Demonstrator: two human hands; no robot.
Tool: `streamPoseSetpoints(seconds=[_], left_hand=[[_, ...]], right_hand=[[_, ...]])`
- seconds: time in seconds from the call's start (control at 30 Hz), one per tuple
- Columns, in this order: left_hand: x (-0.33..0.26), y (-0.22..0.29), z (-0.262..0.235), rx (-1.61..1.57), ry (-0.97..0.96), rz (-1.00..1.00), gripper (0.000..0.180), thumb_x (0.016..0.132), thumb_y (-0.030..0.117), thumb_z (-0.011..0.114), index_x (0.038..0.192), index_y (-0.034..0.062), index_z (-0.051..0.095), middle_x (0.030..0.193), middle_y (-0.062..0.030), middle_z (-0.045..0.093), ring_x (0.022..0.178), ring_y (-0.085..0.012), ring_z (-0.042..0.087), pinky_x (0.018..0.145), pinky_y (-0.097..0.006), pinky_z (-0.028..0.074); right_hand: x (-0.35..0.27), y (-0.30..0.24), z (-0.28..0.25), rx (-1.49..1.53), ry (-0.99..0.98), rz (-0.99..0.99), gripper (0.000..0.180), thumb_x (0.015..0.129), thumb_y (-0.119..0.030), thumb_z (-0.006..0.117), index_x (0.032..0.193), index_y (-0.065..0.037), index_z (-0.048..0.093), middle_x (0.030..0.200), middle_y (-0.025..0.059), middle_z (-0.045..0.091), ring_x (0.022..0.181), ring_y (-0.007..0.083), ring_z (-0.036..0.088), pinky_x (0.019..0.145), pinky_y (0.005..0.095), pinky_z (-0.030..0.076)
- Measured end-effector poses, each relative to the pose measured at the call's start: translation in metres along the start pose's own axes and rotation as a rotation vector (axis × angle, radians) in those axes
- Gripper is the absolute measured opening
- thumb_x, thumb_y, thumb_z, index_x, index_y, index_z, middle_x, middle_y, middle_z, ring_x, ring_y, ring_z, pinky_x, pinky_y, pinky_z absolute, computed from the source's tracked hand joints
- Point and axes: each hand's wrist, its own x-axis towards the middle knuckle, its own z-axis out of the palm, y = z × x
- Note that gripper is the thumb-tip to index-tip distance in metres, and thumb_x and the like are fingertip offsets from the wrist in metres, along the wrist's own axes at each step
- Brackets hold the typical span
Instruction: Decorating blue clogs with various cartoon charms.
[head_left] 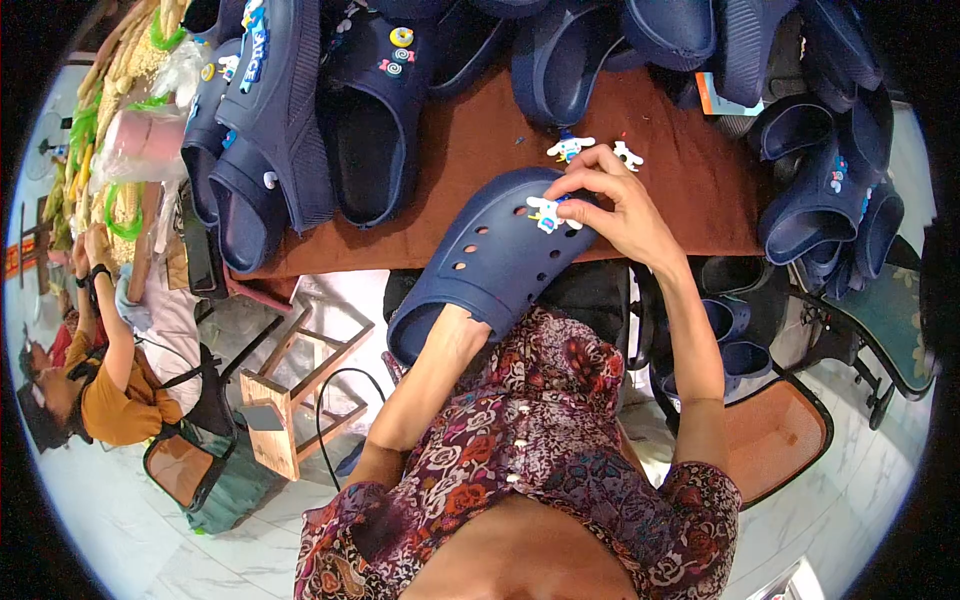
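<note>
Before you, a smooth, matt navy plastic clog (505,250), a glossy white rubbery charm (546,213), matt brown tablecloth (465,160), your soft-cloth blouse (470,445), a bare-wood stool (278,452), glossy floor tiles (235,565)

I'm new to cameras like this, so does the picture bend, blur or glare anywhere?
In the head view, a co-worker near the curved left rim looks tipped sideways, the held shoe looks sharp, and the patch behind the wooden stool is nearly washed white.
</note>
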Motion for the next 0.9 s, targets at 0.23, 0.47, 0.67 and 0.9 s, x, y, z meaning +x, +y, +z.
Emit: streamPoseSetpoints(seconds=[0.23, 0.47, 0.67, 0.9], left_hand=[[-0.008, 0.001, -0.005, -0.044, 0.052, -0.019, 0.034, 0.097, 0.017, 0.053, 0.129, 0.0054, 0.052, 0.125, -0.0095, 0.058, 0.109, -0.0188, 0.060, 0.090, -0.033, 0.053], [-0.011, 0.003, -0.009, -0.088, 0.104, -0.027, 0.034, 0.097, 0.018, 0.054, 0.129, 0.0055, 0.052, 0.125, -0.0095, 0.058, 0.110, -0.0189, 0.060, 0.090, -0.033, 0.053], [-0.008, 0.004, -0.010, -0.125, 0.146, -0.036, 0.035, 0.097, 0.018, 0.054, 0.129, 0.0055, 0.052, 0.126, -0.0095, 0.058, 0.110, -0.0190, 0.060, 0.090, -0.033, 0.053], [-0.025, 0.005, -0.019, -0.164, 0.167, -0.036, 0.035, 0.097, 0.018, 0.054, 0.129, 0.0056, 0.051, 0.126, -0.0095, 0.058, 0.110, -0.0190, 0.060, 0.090, -0.033, 0.053]], right_hand=[[-0.003, 0.002, 0.000, 0.014, 0.013, 0.007, 0.021, 0.080, -0.025, 0.072, 0.095, -0.011, 0.072, 0.097, 0.0062, 0.052, 0.100, 0.0225, 0.053, 0.091, 0.0341, 0.041], [0.002, 0.000, -0.005, 0.036, -0.044, 0.030, 0.018, 0.079, -0.018, 0.073, 0.093, -0.007, 0.072, 0.097, 0.0038, 0.049, 0.098, 0.0185, 0.051, 0.089, 0.0315, 0.040], [0.002, 0.004, -0.003, 0.031, -0.042, 0.020, 0.022, 0.080, -0.025, 0.072, 0.096, -0.010, 0.072, 0.096, 0.0057, 0.050, 0.099, 0.0212, 0.052, 0.089, 0.0336, 0.041], [-0.035, 0.008, 0.013, 0.174, 0.230, 0.142, 0.050, 0.084, -0.014, 0.071, 0.129, -0.005, 0.053, 0.118, 0.0091, 0.053, 0.108, 0.0208, 0.054, 0.084, 0.0314, 0.048]])
